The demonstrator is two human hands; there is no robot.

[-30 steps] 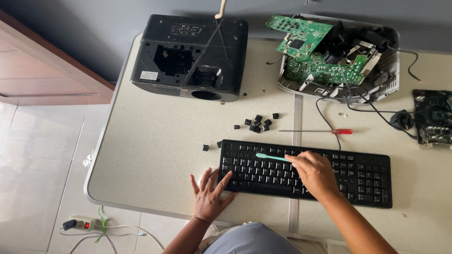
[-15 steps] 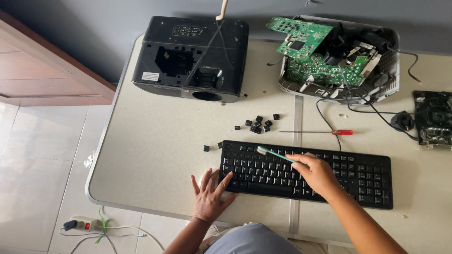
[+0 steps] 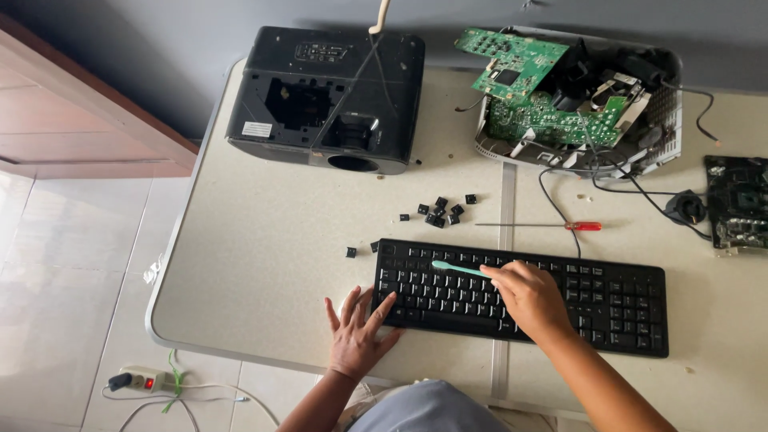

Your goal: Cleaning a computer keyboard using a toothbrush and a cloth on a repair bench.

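A black keyboard (image 3: 608, 304) lies near the front edge of the beige table (image 3: 264, 264). My right hand (image 3: 528, 300) rests over its middle and grips a thin light-green brush (image 3: 458, 269) whose tip points left across the upper key rows. My left hand (image 3: 356, 328) lies flat with fingers spread, pressing on the keyboard's lower left corner. Several loose black keycaps (image 3: 438, 212) sit in a cluster just behind the keyboard, with two more keycaps (image 3: 350, 252) near its left end.
A black projector housing (image 3: 328, 100) stands at the back left. An opened device with green circuit boards (image 3: 552, 96) and cables sits back right. A red-handled screwdriver (image 3: 560, 226) lies behind the keyboard. Another board (image 3: 740, 200) is at the right edge. A power strip (image 3: 140, 378) lies on the floor.
My right hand swept the brush back and forth a little over the upper key rows. My left hand stayed on the keyboard's left corner.
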